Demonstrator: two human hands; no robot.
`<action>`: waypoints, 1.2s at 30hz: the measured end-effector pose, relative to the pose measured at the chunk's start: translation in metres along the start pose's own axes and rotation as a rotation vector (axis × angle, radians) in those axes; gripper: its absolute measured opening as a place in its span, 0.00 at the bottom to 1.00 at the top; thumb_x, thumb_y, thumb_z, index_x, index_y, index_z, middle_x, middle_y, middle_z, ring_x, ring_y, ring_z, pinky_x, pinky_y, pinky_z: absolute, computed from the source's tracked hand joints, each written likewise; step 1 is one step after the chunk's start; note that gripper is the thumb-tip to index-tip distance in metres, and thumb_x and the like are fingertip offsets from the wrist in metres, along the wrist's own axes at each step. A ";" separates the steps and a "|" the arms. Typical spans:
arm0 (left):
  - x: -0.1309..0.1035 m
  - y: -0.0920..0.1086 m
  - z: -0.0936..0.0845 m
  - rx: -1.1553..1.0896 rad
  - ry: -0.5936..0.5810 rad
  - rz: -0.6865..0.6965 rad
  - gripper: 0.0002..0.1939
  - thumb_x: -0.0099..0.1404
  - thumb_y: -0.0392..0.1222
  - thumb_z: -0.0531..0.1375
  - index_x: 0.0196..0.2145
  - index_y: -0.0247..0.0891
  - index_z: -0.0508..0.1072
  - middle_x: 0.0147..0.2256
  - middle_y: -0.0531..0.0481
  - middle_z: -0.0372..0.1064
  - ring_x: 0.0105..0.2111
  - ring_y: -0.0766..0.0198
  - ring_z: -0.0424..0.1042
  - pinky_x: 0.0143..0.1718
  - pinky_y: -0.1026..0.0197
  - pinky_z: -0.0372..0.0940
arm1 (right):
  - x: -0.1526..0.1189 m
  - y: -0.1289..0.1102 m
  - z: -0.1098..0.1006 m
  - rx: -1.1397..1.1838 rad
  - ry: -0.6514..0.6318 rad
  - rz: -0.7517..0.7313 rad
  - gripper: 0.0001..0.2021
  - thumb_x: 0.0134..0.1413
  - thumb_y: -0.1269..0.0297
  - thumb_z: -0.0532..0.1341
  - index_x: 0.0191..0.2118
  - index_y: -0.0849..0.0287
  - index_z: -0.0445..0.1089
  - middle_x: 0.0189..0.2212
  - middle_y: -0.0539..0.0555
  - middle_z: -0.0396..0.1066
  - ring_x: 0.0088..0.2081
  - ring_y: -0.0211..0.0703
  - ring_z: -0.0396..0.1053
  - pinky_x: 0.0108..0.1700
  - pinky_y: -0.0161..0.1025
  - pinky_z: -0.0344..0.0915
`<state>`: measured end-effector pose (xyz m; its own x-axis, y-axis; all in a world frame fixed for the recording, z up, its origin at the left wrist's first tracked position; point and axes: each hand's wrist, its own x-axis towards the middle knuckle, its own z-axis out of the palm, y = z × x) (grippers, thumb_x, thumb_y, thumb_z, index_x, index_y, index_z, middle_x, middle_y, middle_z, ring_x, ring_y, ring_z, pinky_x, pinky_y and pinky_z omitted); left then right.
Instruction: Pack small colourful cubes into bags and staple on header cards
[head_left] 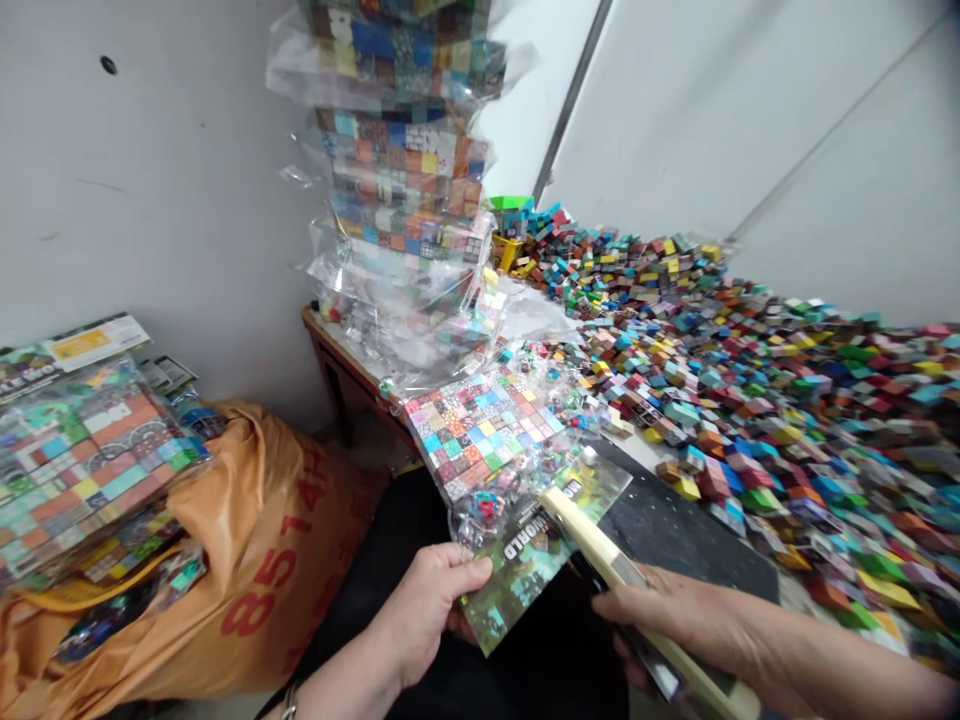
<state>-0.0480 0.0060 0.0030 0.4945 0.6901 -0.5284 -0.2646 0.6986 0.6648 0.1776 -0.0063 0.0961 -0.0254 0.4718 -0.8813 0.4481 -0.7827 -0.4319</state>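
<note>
The stapler (626, 570), cream and dark in colour, was nearest to the camera, and the right hand (667, 610) held it with the fingers clamped around its handles. Its front end lay over the printed card (525, 565), on which the word "WORLD" could be read. The left hand (442, 590) pinched the near corner of this card, thumb on top. Directly beyond the card, touching its edge, was the clear bag of patterned blocks (484, 430), near the edge of the counter (358, 358). To the right there was a black board (675, 540), and then a wide heap of loose coloured blocks (712, 380). Behind the bag stood a tall stack of bagged blocks (409, 180). On the left, an orange sack (270, 530) contained carded packs (90, 470).
</note>
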 end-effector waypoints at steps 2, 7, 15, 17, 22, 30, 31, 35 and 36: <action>0.001 0.000 -0.001 0.000 0.005 0.000 0.14 0.53 0.47 0.61 0.26 0.30 0.69 0.20 0.50 0.65 0.18 0.70 0.63 0.18 0.67 0.61 | -0.002 -0.003 0.002 0.049 0.017 0.037 0.13 0.48 0.52 0.55 0.29 0.58 0.61 0.23 0.50 0.67 0.23 0.36 0.65 0.25 0.32 0.60; 0.000 0.001 -0.001 0.008 0.005 0.010 0.15 0.52 0.47 0.61 0.26 0.29 0.69 0.20 0.50 0.65 0.18 0.71 0.63 0.18 0.68 0.61 | -0.005 -0.008 0.006 -0.002 0.059 0.044 0.15 0.49 0.51 0.54 0.26 0.60 0.61 0.20 0.50 0.65 0.21 0.35 0.64 0.24 0.31 0.59; 0.002 0.001 0.000 0.009 0.011 0.002 0.14 0.53 0.46 0.61 0.27 0.29 0.70 0.21 0.50 0.66 0.18 0.70 0.63 0.18 0.67 0.60 | 0.005 -0.003 0.005 -0.145 0.060 -0.014 0.16 0.50 0.55 0.51 0.21 0.61 0.63 0.16 0.50 0.64 0.16 0.33 0.59 0.22 0.32 0.58; 0.003 0.001 0.000 -0.002 0.021 -0.002 0.14 0.52 0.47 0.61 0.26 0.29 0.70 0.21 0.50 0.66 0.19 0.70 0.64 0.19 0.67 0.61 | 0.007 -0.002 0.006 -0.137 0.067 0.008 0.17 0.50 0.55 0.50 0.20 0.61 0.63 0.15 0.50 0.62 0.15 0.33 0.57 0.20 0.32 0.56; 0.004 0.000 -0.001 -0.016 0.034 -0.006 0.15 0.51 0.48 0.62 0.25 0.30 0.70 0.20 0.50 0.66 0.18 0.69 0.64 0.19 0.66 0.60 | 0.011 -0.002 0.008 -0.145 0.098 0.065 0.14 0.47 0.57 0.52 0.19 0.60 0.63 0.14 0.50 0.61 0.13 0.32 0.55 0.17 0.31 0.54; 0.005 -0.001 -0.002 0.011 0.045 -0.014 0.15 0.51 0.48 0.62 0.27 0.30 0.71 0.21 0.50 0.67 0.19 0.69 0.64 0.20 0.67 0.59 | 0.016 -0.003 0.010 -0.117 0.074 0.068 0.08 0.41 0.64 0.51 0.17 0.59 0.61 0.10 0.48 0.57 0.10 0.32 0.53 0.12 0.31 0.53; 0.005 0.000 -0.002 0.020 0.043 -0.012 0.16 0.51 0.49 0.62 0.27 0.30 0.71 0.21 0.49 0.67 0.19 0.69 0.64 0.20 0.67 0.59 | 0.017 -0.002 0.010 -0.110 0.076 0.061 0.08 0.40 0.65 0.51 0.17 0.59 0.61 0.11 0.48 0.57 0.10 0.32 0.53 0.12 0.31 0.53; 0.005 -0.001 -0.001 0.062 0.037 0.014 0.16 0.53 0.49 0.60 0.29 0.30 0.71 0.22 0.49 0.67 0.18 0.70 0.63 0.20 0.67 0.58 | 0.018 0.005 0.011 -0.089 0.096 -0.004 0.08 0.42 0.65 0.52 0.18 0.59 0.60 0.12 0.48 0.59 0.12 0.33 0.56 0.14 0.31 0.55; 0.005 -0.001 -0.001 0.070 0.038 0.022 0.16 0.53 0.48 0.60 0.29 0.30 0.71 0.22 0.49 0.67 0.18 0.70 0.63 0.20 0.67 0.58 | 0.018 0.006 0.012 -0.081 0.102 -0.029 0.07 0.43 0.64 0.53 0.20 0.60 0.60 0.14 0.48 0.61 0.13 0.33 0.58 0.16 0.31 0.56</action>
<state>-0.0459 0.0088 -0.0011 0.4566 0.7130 -0.5321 -0.2155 0.6689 0.7114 0.1697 -0.0076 0.0754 0.0501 0.5357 -0.8429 0.5195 -0.7348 -0.4361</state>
